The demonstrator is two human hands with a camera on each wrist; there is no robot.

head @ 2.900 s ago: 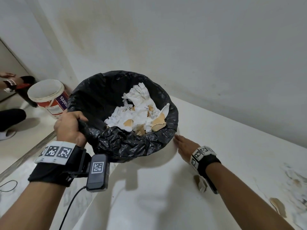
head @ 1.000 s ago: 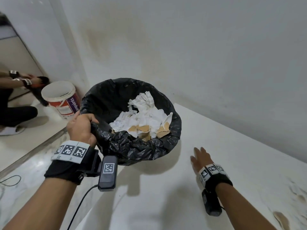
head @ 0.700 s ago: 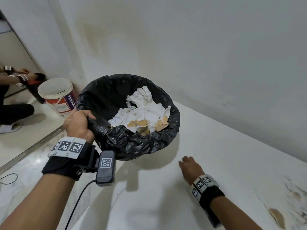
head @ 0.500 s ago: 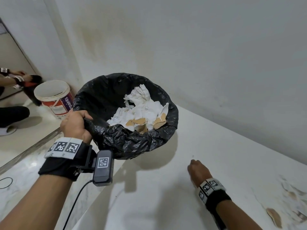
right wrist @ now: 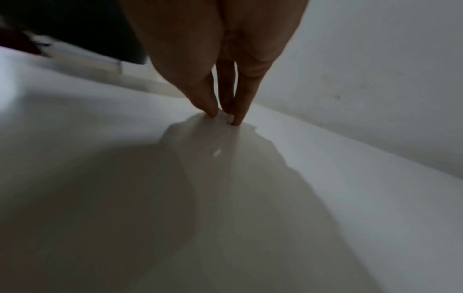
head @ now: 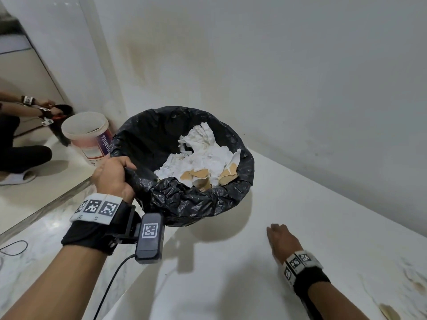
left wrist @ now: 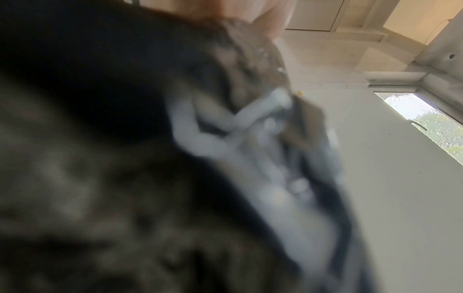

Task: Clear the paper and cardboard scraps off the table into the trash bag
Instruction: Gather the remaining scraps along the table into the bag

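Note:
My left hand (head: 113,176) grips the rolled rim of the black trash bag (head: 196,204), held open just past the white table's (head: 323,215) left end. White paper and brown cardboard scraps (head: 201,155) lie piled inside it. The left wrist view shows only blurred black bag plastic (left wrist: 100,99) up close. My right hand (head: 280,239) is down on the tabletop to the right of the bag. In the right wrist view its fingertips (right wrist: 210,107) come together on the surface and pinch a tiny white paper scrap (right wrist: 226,117).
A white paint bucket (head: 85,135) stands on the floor behind the bag, by the wall. Another person (head: 20,153) crouches at far left. Brown marks (head: 390,311) spot the table's right end. The wall runs close along the table's far side.
My right hand drew back from the bag's rim, moved right over the table and came down with its fingertips closing on a small scrap. The left hand kept hold of the bag.

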